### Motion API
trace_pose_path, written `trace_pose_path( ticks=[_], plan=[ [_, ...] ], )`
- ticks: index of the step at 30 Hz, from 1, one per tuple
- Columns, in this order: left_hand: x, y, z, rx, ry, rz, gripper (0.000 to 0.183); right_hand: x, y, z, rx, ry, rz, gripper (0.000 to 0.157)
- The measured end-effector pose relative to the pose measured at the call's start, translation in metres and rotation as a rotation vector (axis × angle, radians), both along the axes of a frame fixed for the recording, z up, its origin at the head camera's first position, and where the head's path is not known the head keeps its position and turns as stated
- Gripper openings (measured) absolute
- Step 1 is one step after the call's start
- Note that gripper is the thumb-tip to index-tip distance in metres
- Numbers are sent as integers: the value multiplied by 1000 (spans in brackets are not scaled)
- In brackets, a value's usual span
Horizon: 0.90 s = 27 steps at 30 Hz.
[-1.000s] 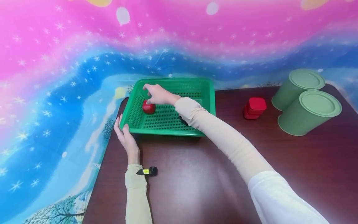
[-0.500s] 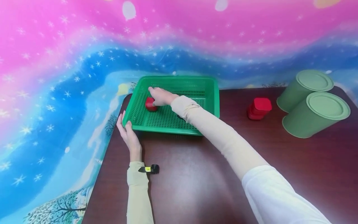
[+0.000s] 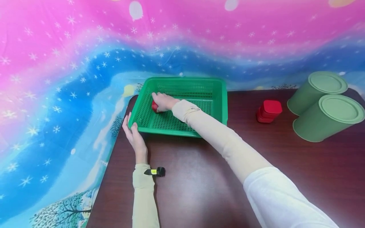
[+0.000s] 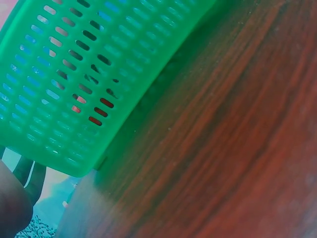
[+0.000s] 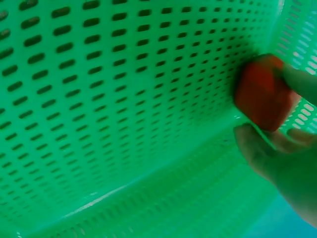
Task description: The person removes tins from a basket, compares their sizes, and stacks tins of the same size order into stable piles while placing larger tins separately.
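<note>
A green plastic basket (image 3: 182,132) with slotted walls stands at the back left of the table. Inside, by its left wall, is a small red box (image 5: 262,91) with rounded corners. My right hand (image 3: 164,102) reaches in from above and grips this box. The right wrist view has the thumb on one side of the box and the fingers on the other; in the head view the hand covers most of it. At the basket's front left corner, my left hand (image 3: 137,139) holds the wall, thumb at the front rim and fingers along the outer left side.
Right of the basket, a red lidded container (image 3: 269,110) sits on the brown table (image 3: 194,177). Two green cylindrical cans (image 3: 328,118) with lids stand farther right. A patterned cloth (image 3: 182,38) hangs behind and to the left.
My right hand has come down onto the red box, and its spread fingers have closed around it. The left hand keeps its place at the basket corner. The head view has shifted slightly.
</note>
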<state>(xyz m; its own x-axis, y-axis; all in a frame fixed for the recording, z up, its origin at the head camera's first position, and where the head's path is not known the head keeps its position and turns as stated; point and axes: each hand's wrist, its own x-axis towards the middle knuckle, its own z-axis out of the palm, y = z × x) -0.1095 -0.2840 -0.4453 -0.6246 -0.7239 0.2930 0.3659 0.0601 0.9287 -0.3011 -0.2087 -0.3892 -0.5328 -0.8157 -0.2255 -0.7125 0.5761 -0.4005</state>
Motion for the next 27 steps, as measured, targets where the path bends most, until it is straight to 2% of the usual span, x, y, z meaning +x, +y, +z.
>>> trace_pose_path(
  ticks=[7, 11, 15, 20, 24, 27],
  plan=[
    [1, 1, 0, -12, -18, 8, 51, -7, 7, -6, -50, -51, -12, 88],
    [0, 0, 0, -7, -1, 15, 51, -9, 9, -7, -21, -70, -30, 90],
    [-4, 3, 1, 4, 20, 16, 50, -12, 20, -1, 11, -119, -58, 92],
    [-3, 6, 1, 4, -2, 17, 50, -9, 37, 13, -69, -119, -36, 95],
    [-6, -3, -10, 10, -33, 33, 51, -2, 50, 25, -145, -118, 9, 94],
    [-10, -12, -22, 17, -41, 38, 51, 1, 62, 35, -198, -111, 6, 93]
  ],
)
